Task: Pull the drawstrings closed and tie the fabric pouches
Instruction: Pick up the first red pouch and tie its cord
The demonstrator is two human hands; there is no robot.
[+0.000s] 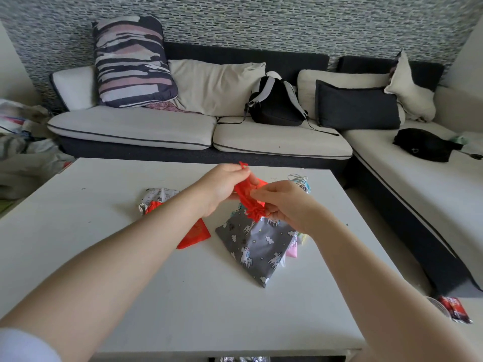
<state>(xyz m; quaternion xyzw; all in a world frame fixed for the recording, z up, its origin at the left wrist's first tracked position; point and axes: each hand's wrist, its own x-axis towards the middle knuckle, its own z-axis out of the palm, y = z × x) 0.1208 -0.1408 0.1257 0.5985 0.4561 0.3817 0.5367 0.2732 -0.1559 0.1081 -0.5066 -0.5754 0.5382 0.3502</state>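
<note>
Red packet [455, 311] — print perhaps text, too blurred to read.

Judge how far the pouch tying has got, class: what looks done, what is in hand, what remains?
Done, apparently: a cinched white pouch at the table's left. In hand: both the left hand and right hand hold a red pouch, neck gathered. Left: the flat grey unicorn pouch and others beneath it.

Both bare forearms are reaching forward, converging. The left hand [222, 186] is pinching with curled fingers [241, 173]; the right hand [283, 205] is gripping likewise, close beside it, palms facing.
</note>
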